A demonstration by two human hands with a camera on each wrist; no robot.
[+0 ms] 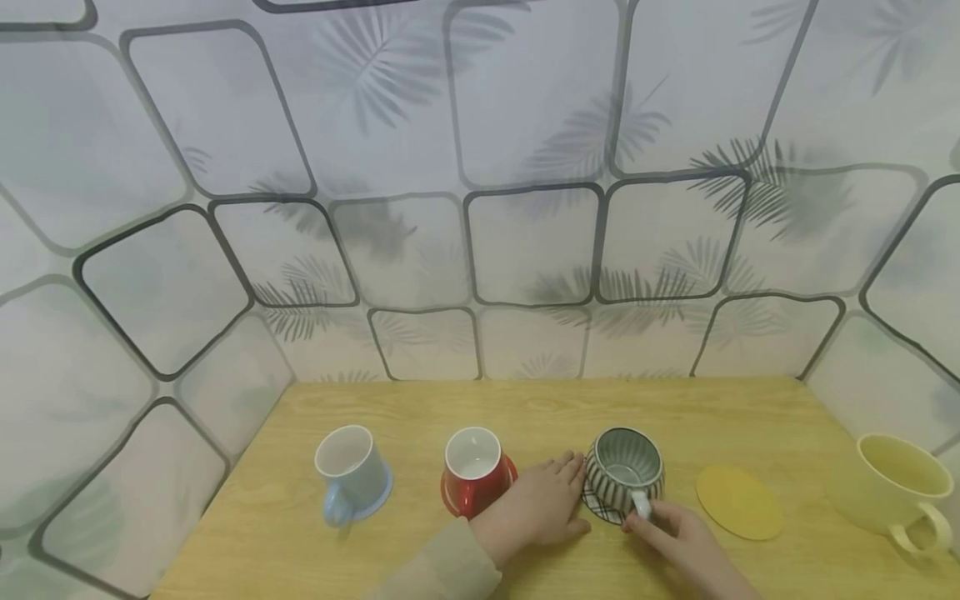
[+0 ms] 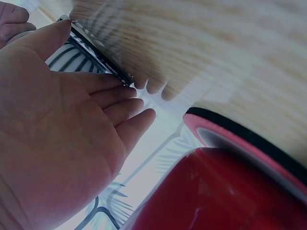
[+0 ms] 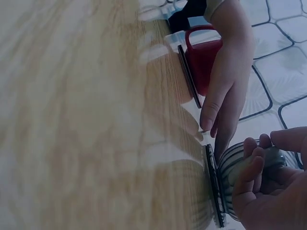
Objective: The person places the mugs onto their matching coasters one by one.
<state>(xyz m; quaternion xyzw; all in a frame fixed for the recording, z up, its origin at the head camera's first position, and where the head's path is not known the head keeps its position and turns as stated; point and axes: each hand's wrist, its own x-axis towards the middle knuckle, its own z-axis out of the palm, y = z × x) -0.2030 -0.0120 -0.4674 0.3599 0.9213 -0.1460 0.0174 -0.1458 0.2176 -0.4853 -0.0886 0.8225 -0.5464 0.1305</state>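
Note:
A grey-and-white striped mug stands on a round plaid-patterned coaster at the centre right. With curled fingers, my right hand grips its handle; the right wrist view shows that hand wrapped about the handle. My left hand lies on the coaster's left side with straight fingers. In the left wrist view, the fingertips of this hand touch the coaster's edge. Beside my left wrist, a red mug with a white inside sits on a red coaster.
On the left a light blue mug rests on a blue coaster. A yellow coaster lies bare to the right of the striped mug. Farther right stands a yellow mug, off its coaster. Patterned cloth walls bound the wooden table.

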